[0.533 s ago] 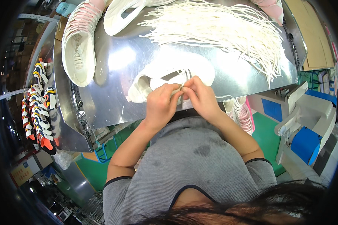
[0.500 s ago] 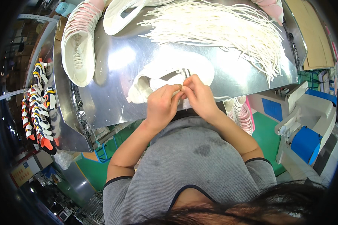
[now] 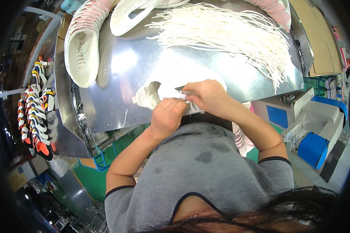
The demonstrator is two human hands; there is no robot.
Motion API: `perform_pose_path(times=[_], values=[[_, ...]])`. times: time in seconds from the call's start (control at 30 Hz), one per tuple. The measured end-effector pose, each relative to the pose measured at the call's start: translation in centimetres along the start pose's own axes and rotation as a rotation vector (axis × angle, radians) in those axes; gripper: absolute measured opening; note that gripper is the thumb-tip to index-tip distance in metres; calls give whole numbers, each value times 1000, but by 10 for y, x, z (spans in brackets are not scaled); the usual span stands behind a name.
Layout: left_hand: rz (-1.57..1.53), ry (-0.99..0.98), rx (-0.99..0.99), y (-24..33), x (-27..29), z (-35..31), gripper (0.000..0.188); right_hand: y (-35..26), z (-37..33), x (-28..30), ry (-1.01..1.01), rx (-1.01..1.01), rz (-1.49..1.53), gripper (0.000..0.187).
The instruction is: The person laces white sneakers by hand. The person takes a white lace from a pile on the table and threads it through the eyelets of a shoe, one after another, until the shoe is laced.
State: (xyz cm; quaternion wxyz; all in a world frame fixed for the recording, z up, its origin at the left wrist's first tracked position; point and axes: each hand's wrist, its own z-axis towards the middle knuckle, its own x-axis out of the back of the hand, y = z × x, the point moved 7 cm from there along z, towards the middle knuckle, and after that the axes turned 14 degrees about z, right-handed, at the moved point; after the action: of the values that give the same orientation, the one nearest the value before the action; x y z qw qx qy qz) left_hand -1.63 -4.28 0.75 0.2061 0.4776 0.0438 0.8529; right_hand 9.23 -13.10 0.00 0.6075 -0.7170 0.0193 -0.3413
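Note:
A white shoe upper (image 3: 147, 95) lies on its side on the metal table, close to my body. My left hand (image 3: 168, 116) is closed on its near edge, with thumb and fingertips pressed together by the opening. Over the shoe's right part reaches my right hand (image 3: 209, 95), its thumb and forefinger pinched beside the left fingertips. A thin white shoelace (image 3: 196, 108) hangs in folds just under the right fingers. The fingers partly hide the lace end and the eyelets. Both hands almost touch.
A pile of white laces (image 3: 225, 33) covers the table's far right. At the far left stands a laced pink-and-white shoe (image 3: 83, 58), beside another white shoe (image 3: 130, 17). Colourful shoe parts (image 3: 37, 112) hang left of the table (image 3: 116, 105). A grey-and-blue machine (image 3: 313, 128) stands at right.
My right hand has moved over the shoe and turned, its forearm now higher. The left hand has shifted slightly down. The lace end that trailed to the right has gone from there.

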Motion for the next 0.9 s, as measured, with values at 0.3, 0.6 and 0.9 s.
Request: perform_pose_path(times=[0.3, 0.6, 0.9], values=[[-224, -192, 293, -18, 5, 0, 61, -39, 15, 108, 511, 161, 763, 12], [-482, -250, 772, -56, -2, -3, 76, 10, 27, -1, 173, -124, 548, 13], [-644, -253, 952, -52, -13, -1, 56, 8, 5, 6, 342, -95, 457, 14]])
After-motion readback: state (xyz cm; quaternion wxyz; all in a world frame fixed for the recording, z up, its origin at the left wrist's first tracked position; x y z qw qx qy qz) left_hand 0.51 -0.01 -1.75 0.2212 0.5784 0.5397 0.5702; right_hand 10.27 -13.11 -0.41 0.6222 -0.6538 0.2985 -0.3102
